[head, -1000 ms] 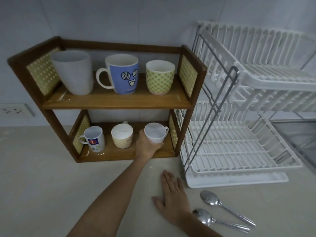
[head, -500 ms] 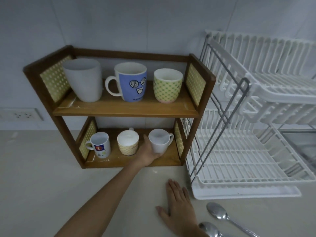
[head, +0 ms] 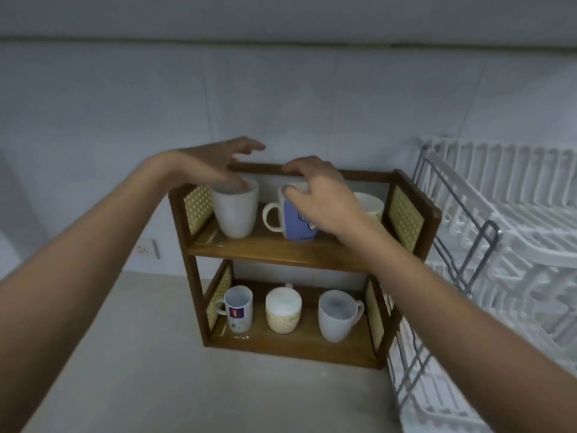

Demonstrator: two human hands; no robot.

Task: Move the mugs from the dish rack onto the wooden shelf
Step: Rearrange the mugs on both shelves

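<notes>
Both bare forearms rise from the lower corners of the frame toward its centre. Left hand point(head: 215, 164), centre-left, palm down, fingers spread and motion-blurred, grip empty. Right hand point(head: 318, 195), at centre, palm down, fingers loosely curled, grip empty.

green mug point(head: 371, 205) half hidden, dish rack point(head: 505, 245) blurred

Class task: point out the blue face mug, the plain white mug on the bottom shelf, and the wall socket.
blue face mug point(head: 295, 225): head view, on its blue side.
plain white mug point(head: 335, 321): head view, on its outer wall.
wall socket point(head: 146, 249): head view, on its faceplate.
</notes>
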